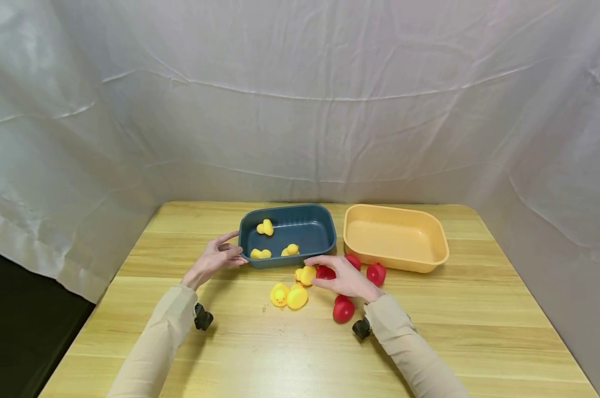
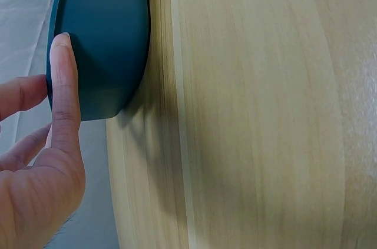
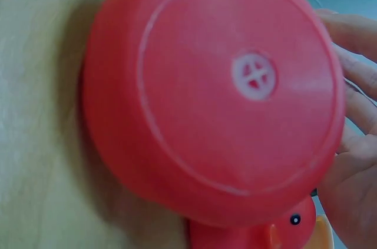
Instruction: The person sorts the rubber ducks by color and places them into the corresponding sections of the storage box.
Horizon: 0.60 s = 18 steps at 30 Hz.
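My left hand (image 1: 215,260) holds the left end of a dark blue tray (image 1: 307,229), its thumb (image 2: 65,78) along the outer wall. Several yellow toy ducks lie inside, one of them a duck (image 1: 265,227) at the far left. My right hand (image 1: 344,276) arches over the table in front of the tray, thumb and index finger apart around a yellow duck (image 1: 306,275); contact cannot be told. Under that hand a red duck (image 1: 324,272) is partly hidden. In the right wrist view, another red duck (image 3: 200,84) shows its round base and covers part of the fingers.
An orange-yellow tray (image 1: 389,235) stands to the right of the blue one. Two yellow ducks (image 1: 297,297) sit together nearer the front. Other red ducks lie around the right hand, one red duck (image 1: 376,274) by the orange-yellow tray. Pale cloth (image 1: 319,110) hangs behind the wooden table.
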Motion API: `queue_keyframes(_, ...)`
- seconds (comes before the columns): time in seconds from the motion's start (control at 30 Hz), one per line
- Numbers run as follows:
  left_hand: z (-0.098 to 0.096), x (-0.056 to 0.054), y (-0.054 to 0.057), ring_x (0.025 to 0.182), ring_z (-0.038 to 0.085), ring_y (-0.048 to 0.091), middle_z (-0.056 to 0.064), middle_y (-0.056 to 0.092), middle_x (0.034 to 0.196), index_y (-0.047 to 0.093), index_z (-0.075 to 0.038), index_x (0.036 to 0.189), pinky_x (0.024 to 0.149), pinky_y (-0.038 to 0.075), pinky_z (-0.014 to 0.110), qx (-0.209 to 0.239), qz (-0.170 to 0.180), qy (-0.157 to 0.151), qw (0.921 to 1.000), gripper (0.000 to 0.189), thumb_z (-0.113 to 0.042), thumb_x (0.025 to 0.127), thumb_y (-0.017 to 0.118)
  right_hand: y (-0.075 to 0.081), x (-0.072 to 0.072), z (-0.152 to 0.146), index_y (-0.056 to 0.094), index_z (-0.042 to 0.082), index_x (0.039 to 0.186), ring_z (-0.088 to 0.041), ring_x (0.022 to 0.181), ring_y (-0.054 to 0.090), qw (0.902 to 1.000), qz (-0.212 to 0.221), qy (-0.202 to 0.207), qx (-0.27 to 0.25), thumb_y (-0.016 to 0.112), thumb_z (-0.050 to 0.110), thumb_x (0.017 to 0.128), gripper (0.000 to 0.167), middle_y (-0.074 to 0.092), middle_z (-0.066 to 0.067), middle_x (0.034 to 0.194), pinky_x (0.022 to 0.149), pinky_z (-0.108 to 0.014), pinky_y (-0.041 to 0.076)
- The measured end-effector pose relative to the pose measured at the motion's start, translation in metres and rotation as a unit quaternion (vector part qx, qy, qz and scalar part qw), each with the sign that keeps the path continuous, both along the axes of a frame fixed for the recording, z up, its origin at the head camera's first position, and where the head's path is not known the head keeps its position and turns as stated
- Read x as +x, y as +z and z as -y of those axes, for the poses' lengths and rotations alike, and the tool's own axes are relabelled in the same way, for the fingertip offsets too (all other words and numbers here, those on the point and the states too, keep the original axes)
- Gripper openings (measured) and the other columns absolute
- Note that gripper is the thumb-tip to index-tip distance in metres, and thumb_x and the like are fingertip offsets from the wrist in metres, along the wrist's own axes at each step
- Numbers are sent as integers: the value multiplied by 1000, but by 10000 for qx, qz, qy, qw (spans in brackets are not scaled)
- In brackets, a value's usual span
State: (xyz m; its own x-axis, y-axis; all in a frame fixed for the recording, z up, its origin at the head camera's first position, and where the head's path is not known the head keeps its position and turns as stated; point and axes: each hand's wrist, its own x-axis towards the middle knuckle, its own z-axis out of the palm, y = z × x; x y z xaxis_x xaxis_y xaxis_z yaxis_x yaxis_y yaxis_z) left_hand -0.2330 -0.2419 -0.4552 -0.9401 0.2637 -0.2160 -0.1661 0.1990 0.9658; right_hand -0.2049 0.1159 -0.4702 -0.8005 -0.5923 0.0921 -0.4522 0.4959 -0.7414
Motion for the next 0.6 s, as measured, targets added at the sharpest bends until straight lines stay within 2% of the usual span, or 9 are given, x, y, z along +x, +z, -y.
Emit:
queue_keyframes(0.27, 0, -1, -1, 83, 11, 74, 8, 68, 99, 22, -2, 160, 86, 63, 31, 29, -27, -18, 10000, 67, -7, 102, 55, 1, 0, 0, 61, 11, 137, -26, 127, 60, 9994, -16, 126, 307, 75, 26, 92, 50, 65, -7, 137, 110, -49, 50)
queue_keyframes(0.6, 1, 0, 0, 84, 12, 74, 9, 67, 100, 22, -2, 159, 87, 63, 32, 49, -20, -12, 10000, 67, -6, 102, 55, 0, -2, 1, 66, 11, 129, -25, 125, 59, 9986, -161, 152, 484, 75, 23, 91, 41, 66, -5, 133, 109, -48, 50)
